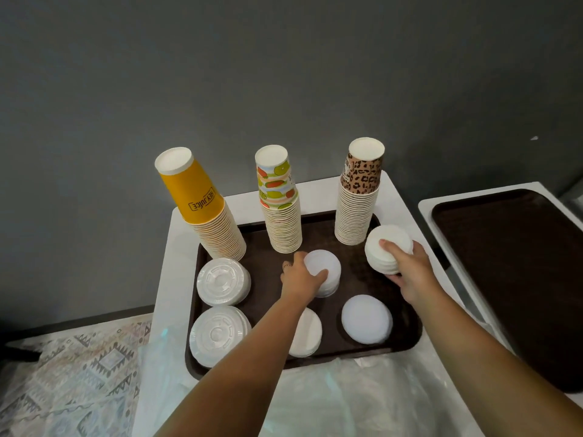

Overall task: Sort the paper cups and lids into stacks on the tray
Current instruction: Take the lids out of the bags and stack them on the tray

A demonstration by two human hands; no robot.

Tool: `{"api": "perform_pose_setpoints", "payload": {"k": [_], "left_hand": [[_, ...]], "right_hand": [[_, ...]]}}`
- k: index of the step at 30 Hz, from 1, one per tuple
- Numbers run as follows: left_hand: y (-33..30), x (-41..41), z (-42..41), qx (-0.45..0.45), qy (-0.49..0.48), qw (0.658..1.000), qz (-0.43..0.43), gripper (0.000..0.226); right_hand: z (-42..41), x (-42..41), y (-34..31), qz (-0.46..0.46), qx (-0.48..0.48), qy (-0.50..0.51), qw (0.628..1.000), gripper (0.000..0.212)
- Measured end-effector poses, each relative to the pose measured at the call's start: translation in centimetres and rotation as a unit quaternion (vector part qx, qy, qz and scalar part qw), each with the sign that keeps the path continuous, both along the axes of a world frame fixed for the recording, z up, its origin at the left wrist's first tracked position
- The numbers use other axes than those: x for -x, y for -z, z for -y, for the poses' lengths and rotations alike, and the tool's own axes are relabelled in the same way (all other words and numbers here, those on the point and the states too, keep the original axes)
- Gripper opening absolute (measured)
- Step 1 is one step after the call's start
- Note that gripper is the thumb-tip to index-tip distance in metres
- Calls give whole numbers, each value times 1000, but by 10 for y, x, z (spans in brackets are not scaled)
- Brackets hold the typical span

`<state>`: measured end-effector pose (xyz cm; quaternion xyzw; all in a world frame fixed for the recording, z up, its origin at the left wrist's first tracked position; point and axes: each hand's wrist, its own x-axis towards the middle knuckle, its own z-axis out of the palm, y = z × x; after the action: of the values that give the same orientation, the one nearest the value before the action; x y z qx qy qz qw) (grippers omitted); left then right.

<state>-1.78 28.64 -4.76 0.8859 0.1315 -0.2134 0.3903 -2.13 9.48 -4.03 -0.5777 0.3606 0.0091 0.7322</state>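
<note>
A dark brown tray (271, 279) lies on a white table. At its back stand three upside-down cup stacks: yellow (202, 203), fruit-patterned (279, 200) and leopard-patterned (359, 193). Two stacks of clear plastic lids (222, 282) (217, 335) sit at the left. My left hand (299, 277) grips a stack of white lids (328, 269) in the tray's middle. My right hand (407, 269) holds another white lid stack (386, 249), tilted, at the tray's right edge. Two more white lid stacks (367, 320) (307, 332) rest near the front; my left forearm partly hides one.
A second brown tray (511, 279) sits on a white surface to the right. Crumpled clear plastic (331, 402) covers the table in front of the tray. A patterned rug (69, 383) lies on the floor at the left. A grey wall stands behind.
</note>
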Motion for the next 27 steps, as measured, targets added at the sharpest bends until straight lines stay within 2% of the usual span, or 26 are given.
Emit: {"api": "perform_pose_setpoints", "payload": {"k": [9, 16, 21, 24, 27], "left_hand": [[0, -7, 43, 22, 24, 999, 10, 60], [0, -4, 66, 15, 44, 999, 16, 60], [-16, 4, 56, -35, 31, 990, 131, 44], [-31, 6, 38, 72, -43, 982, 172, 29], [-51, 15, 17, 217, -117, 958, 146, 18]], "right_hand": [[29, 19, -7, 25, -65, 32, 997, 43], [42, 31, -18, 42, -46, 11, 998, 36], [21, 26, -29, 58, -40, -40, 997, 46], [-5, 18, -35, 64, -46, -86, 993, 49], [-34, 12, -38, 66, -58, -128, 988, 47]]}}
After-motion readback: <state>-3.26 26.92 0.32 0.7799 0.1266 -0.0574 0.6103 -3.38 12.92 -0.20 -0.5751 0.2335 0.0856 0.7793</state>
